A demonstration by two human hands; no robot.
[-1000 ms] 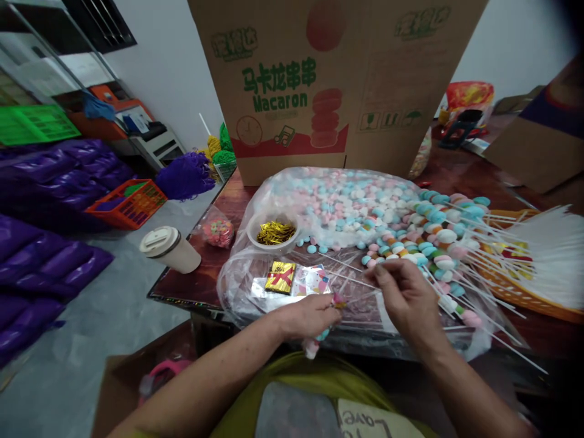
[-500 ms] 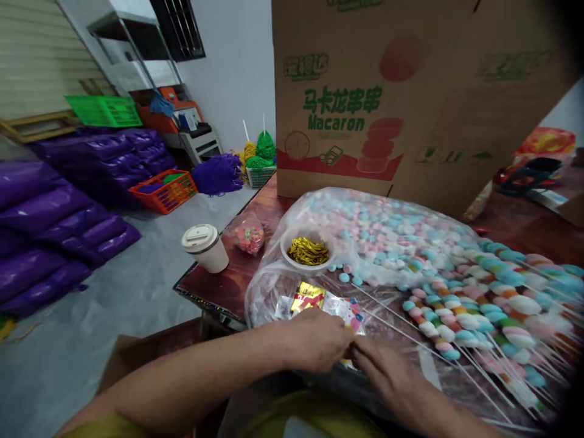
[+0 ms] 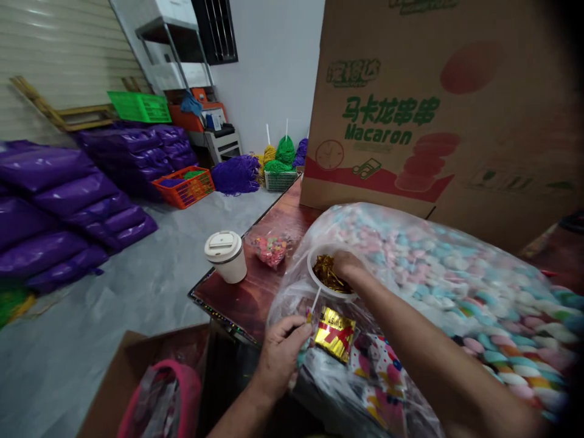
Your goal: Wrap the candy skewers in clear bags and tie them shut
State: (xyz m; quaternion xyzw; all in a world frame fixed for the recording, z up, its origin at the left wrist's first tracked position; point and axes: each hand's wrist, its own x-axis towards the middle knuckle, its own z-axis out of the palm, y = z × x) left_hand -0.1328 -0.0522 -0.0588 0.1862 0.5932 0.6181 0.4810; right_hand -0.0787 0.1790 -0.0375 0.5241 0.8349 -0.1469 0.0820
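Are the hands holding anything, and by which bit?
The left hand holds a white stick low down, where coloured wrapping shows. The right hand is in the bowl of gold ties; its fingertips are hidden, so I can't tell.

A workshop — stacked purple bags (image 3: 75,204), orange crate (image 3: 188,190), big carton (image 3: 410,115).

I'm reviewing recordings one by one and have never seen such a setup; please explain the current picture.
There is no machine here: a person works with two bare hands, seen from a camera worn on the head. The left hand holds a thin white stick. The right hand is in a round white bowl of gold strips; its fingertips are hidden, so I cannot tell its hold. On the glossy reddish-brown table are a cream lidded cup, a clear plastic bag of pastel round pieces and a brown cardboard box.
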